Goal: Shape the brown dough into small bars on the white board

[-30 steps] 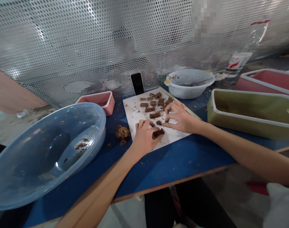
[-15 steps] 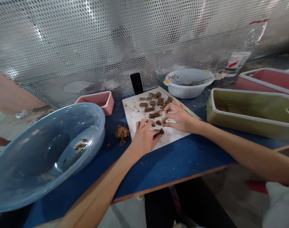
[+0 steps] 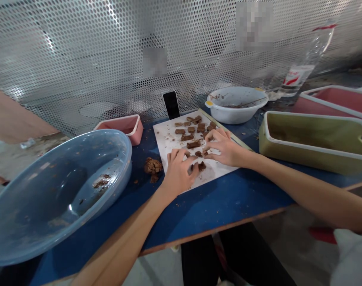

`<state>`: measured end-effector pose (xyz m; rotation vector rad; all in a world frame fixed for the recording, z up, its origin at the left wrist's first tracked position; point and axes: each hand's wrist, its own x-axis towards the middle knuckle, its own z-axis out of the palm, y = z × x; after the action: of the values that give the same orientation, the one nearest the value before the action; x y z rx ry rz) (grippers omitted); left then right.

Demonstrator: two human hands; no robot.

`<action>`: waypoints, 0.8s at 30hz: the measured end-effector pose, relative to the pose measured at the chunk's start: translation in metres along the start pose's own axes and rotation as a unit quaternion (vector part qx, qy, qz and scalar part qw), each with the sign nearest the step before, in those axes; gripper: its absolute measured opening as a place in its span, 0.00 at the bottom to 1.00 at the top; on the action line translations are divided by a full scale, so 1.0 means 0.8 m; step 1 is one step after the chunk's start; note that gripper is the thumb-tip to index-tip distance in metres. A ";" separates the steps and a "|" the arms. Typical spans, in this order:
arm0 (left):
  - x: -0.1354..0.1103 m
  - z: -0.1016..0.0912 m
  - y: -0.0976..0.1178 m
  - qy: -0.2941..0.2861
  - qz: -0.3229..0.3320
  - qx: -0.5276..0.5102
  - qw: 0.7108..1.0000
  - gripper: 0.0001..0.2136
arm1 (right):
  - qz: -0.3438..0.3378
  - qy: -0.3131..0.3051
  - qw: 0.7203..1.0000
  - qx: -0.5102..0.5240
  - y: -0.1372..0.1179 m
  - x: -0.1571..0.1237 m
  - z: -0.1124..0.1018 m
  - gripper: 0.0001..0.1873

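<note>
On a white board [image 3: 166, 137] lie several brown clay pieces, some shaped like small blocks, with crumbs around them. My left hand [image 3: 180, 171] is over the board's near left part, thumb and fingers apart. Just beyond its thumb tip sits a dark clay lump [image 3: 202, 166]. Fingers curled, my right hand [image 3: 224, 149] pinches a small brown clay piece [image 3: 205, 153] at its fingertips, partly hidden. Close to that, a small round clay piece [image 3: 198, 153] rests between the hands. Farther back is a longer clay block [image 3: 194, 144].
A crumbly brown clay mass [image 3: 153, 166] lies left of the board on the blue table [image 3: 219, 198]. Around it stand a large blue basin [image 3: 126, 159], a pink box [image 3: 137, 135], a phone [image 3: 171, 105], a white basin [image 3: 234, 116], a green box [image 3: 306, 153] and a plastic bottle [image 3: 300, 75].
My left hand has shifted slightly left, and its thumb has come off the dark clay lump, opening a gap between thumb and index finger. My right hand has barely moved.
</note>
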<state>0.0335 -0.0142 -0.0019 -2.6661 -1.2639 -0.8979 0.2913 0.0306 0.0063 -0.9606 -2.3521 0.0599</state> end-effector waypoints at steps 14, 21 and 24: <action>-0.003 -0.002 -0.008 0.025 -0.041 0.004 0.999 0.09 | -0.020 -0.011 1.000 0.002 -0.003 0.001 -0.002 0.15; -0.002 0.000 -0.009 0.019 -0.039 -0.006 0.999 0.08 | -0.020 -0.030 0.999 -0.007 -0.008 0.000 -0.009 0.25; -0.003 0.000 -0.007 -0.004 -0.032 -0.016 0.999 0.10 | -0.003 -0.069 0.997 -0.019 -0.013 0.000 -0.016 0.23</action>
<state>0.0288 -0.0121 -0.0041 -2.6705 -1.3553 -0.9233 0.2917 0.0206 0.0193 -0.9967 -2.4909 0.0824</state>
